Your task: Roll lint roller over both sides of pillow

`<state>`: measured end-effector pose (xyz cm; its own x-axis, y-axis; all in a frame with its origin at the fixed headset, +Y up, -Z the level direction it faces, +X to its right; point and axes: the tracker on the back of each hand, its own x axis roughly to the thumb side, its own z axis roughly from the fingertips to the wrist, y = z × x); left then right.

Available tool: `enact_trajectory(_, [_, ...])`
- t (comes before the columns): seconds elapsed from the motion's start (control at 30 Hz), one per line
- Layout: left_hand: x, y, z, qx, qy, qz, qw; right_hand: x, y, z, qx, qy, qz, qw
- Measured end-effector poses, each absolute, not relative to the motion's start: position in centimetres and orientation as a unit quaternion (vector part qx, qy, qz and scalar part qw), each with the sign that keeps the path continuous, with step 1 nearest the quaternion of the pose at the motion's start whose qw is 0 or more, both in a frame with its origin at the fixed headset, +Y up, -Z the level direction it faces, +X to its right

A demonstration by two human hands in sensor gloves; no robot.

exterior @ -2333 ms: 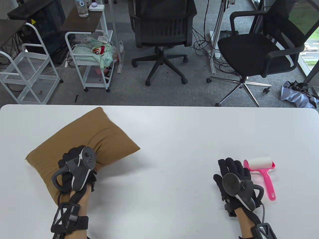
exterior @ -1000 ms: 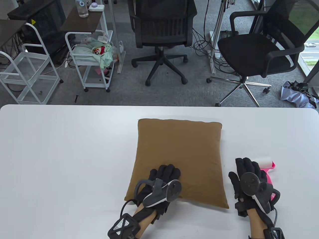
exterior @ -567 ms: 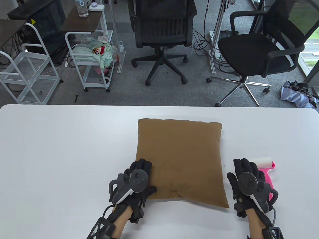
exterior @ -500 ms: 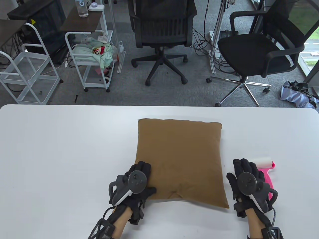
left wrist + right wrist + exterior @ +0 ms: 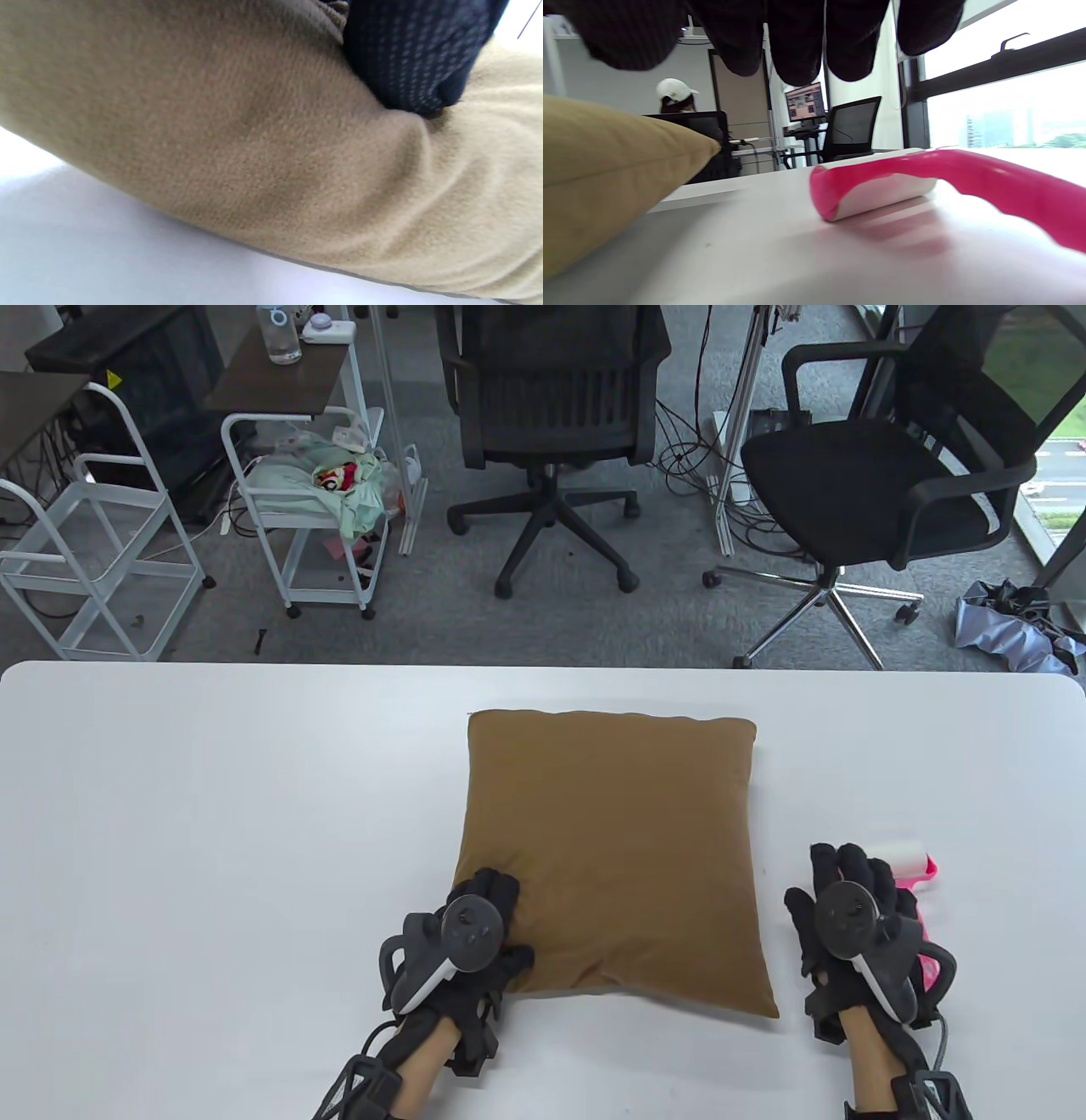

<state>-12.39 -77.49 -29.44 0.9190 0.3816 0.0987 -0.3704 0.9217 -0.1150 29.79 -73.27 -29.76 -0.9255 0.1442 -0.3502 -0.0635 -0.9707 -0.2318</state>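
Observation:
A tan square pillow (image 5: 611, 848) lies flat at the table's middle. My left hand (image 5: 479, 925) rests palm down on its near-left corner. In the left wrist view one gloved fingertip (image 5: 415, 55) dents the pillow fabric (image 5: 237, 140). The pink lint roller (image 5: 901, 854), with a white sticky head, lies on the table right of the pillow. My right hand (image 5: 853, 899) hovers over its handle, fingers spread. In the right wrist view the fingertips (image 5: 797, 42) hang above the roller (image 5: 878, 186) without touching it, and the pillow's edge (image 5: 606, 169) is at the left.
The white table (image 5: 212, 831) has open surface to the left of the pillow. Two black office chairs (image 5: 551, 407) and white wire carts (image 5: 305, 517) stand on the floor beyond the far edge.
My left hand has dragged the pillow from the table's left to the middle, then shifted to its near-left corner. My right hand has moved right over the roller's handle.

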Motion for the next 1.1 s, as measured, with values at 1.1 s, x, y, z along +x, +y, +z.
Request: enact_trajectory(1.1, [-12.1, -77.7, -29.4, -0.058, -0.058, 0.188, 0.979, 32.8, -70.4, -33.8, -0.275, -0.089, 0.955, 0.064])
